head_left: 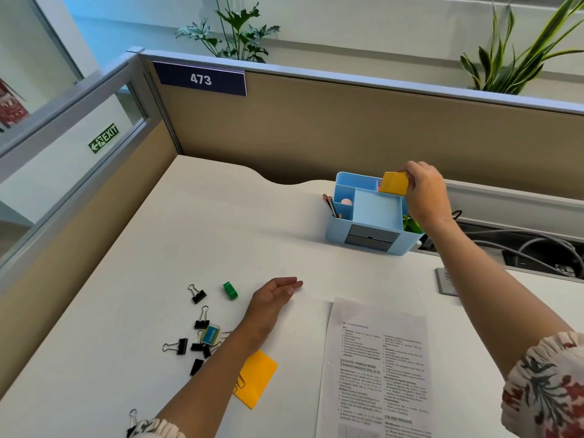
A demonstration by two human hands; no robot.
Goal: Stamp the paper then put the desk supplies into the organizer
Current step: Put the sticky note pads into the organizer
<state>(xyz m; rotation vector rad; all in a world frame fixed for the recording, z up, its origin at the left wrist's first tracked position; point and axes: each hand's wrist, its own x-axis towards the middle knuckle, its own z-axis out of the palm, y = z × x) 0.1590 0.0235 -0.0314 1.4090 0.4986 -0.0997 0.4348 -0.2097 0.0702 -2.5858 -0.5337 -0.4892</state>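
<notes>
From the head view, the right hand (pixel 425 192) pinches a small yellow block-shaped stamp (pixel 394 183) above the back right corner of the pale blue plastic organizer (pixel 374 245), which stands near the desk's far edge. If released off-centre, the stamp could catch a thin divider and tip outside. The left hand (pixel 276 292) lies flat and relaxed, holding nothing, beside the printed paper sheet (pixel 376 368). Black metal binder clips (pixel 199 320) lie scattered toward the desk's left edge, springy and prone to snagging.
</notes>
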